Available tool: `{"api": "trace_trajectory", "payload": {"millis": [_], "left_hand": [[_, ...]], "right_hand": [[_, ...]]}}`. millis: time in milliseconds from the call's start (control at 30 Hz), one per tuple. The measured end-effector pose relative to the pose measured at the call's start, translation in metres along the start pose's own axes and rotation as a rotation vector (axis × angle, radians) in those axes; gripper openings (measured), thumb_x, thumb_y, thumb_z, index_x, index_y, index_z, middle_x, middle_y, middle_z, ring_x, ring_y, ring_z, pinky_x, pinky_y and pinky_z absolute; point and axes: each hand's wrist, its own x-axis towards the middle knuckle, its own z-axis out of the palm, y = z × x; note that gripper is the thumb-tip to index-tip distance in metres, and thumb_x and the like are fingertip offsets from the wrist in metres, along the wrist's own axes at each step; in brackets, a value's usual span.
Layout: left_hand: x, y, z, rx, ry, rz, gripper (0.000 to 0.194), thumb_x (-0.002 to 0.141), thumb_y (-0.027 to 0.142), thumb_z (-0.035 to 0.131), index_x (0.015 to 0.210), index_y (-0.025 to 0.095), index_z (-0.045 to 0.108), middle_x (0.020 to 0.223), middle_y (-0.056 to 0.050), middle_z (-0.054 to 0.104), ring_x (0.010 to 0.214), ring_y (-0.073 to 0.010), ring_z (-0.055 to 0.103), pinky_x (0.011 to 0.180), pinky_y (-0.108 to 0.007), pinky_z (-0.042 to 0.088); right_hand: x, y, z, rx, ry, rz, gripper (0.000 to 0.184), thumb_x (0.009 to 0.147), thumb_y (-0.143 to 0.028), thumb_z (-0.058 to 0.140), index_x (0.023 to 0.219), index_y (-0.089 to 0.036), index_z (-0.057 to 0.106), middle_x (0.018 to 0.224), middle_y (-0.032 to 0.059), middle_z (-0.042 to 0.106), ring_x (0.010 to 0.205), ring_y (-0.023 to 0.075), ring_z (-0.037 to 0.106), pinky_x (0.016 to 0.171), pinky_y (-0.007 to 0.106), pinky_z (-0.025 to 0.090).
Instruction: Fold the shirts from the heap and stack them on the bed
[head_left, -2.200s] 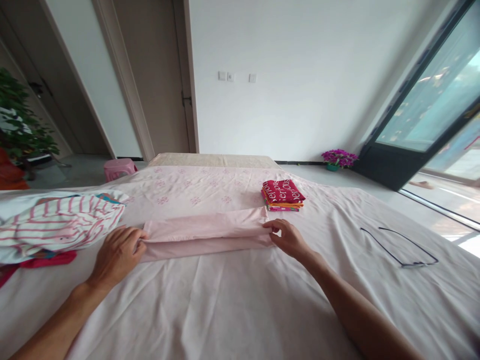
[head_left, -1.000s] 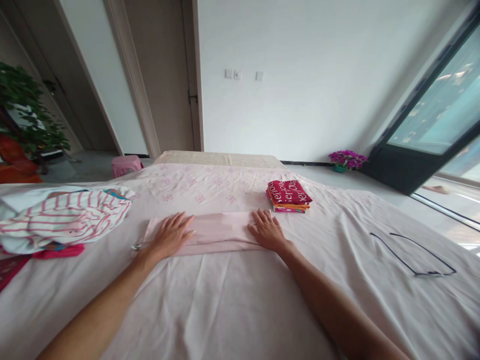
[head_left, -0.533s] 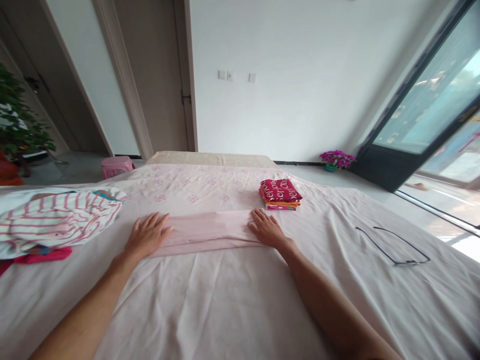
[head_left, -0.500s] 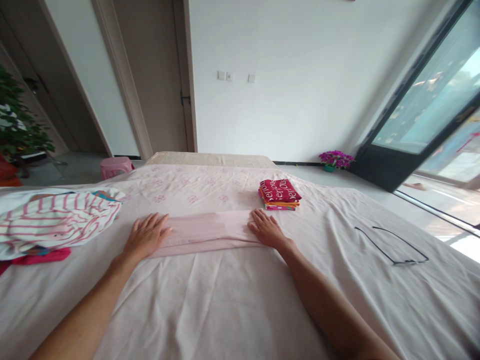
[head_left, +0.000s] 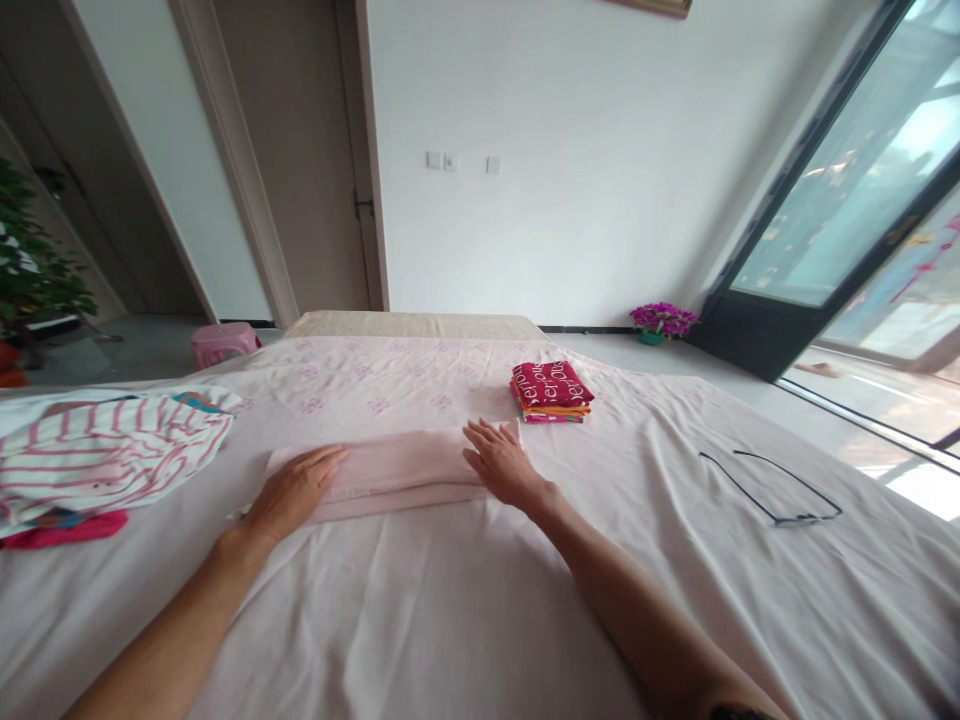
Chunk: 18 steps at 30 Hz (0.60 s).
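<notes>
A pale pink cloth [head_left: 405, 465], folded into a long strip, lies across the bed in front of me. My left hand [head_left: 300, 488] rests on its left end, fingers stretched out and nearly together, pointing right. Near the cloth's right end is my right hand [head_left: 504, 464], palm down with the fingers apart. Neither hand grips the cloth. Just beyond my right hand sits a stack of folded clothes [head_left: 553, 390], dark red with white lettering on top, orange and other colours beneath.
A heap of striped clothes [head_left: 112, 450] lies at the left on the pale bedsheet [head_left: 420, 620]. Black-framed glasses [head_left: 806, 518] lie at the right. Past the bed are a pink stool [head_left: 225, 343], a pot of purple flowers [head_left: 661, 322] and a glass door [head_left: 810, 200].
My right hand has moved left along the cloth, off its far right end. My left hand has turned more sideways. The view has shifted slightly.
</notes>
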Motion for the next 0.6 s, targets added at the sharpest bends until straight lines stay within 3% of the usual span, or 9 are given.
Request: {"api": "trace_trajectory", "payload": {"millis": [100, 233, 367, 600], "left_hand": [[0.001, -0.003, 0.001, 0.036, -0.017, 0.0, 0.047, 0.096, 0.038, 0.038, 0.134, 0.021, 0.06, 0.139, -0.006, 0.06, 0.127, -0.0198, 0.056, 0.113, -0.037, 0.04], [0.0, -0.008, 0.001, 0.08, -0.051, 0.018, 0.051, 0.095, 0.044, 0.042, 0.139, 0.023, 0.056, 0.146, -0.007, 0.053, 0.133, -0.0228, 0.051, 0.114, -0.04, 0.038], [-0.001, -0.012, 0.002, 0.125, -0.084, 0.022, 0.052, 0.095, 0.044, 0.04, 0.141, 0.024, 0.053, 0.149, -0.007, 0.05, 0.136, -0.0228, 0.047, 0.114, -0.04, 0.036], [-0.004, -0.016, 0.004, 0.168, -0.102, -0.002, 0.054, 0.096, 0.047, 0.037, 0.142, 0.024, 0.052, 0.151, -0.009, 0.048, 0.137, -0.0246, 0.045, 0.113, -0.042, 0.035]], "right_hand": [[0.018, -0.025, 0.014, 0.022, -0.049, -0.114, 0.059, 0.103, -0.047, 0.03, 0.152, -0.015, 0.034, 0.158, 0.0116, 0.033, 0.148, 0.0255, 0.022, 0.12, 0.048, 0.016], [0.046, -0.039, 0.041, 0.051, -0.144, -0.135, 0.066, 0.101, -0.057, 0.03, 0.155, -0.019, 0.028, 0.162, 0.0094, 0.024, 0.15, 0.0261, 0.019, 0.121, 0.05, 0.013], [0.06, -0.031, 0.057, 0.077, -0.177, -0.123, 0.065, 0.1, -0.06, 0.029, 0.155, -0.025, 0.027, 0.162, 0.0069, 0.023, 0.15, 0.0263, 0.018, 0.12, 0.051, 0.013], [0.053, -0.007, 0.057, 0.034, -0.151, -0.157, 0.065, 0.101, -0.057, 0.026, 0.157, -0.023, 0.023, 0.162, 0.0073, 0.025, 0.149, 0.0239, 0.02, 0.121, 0.046, 0.015]]}}
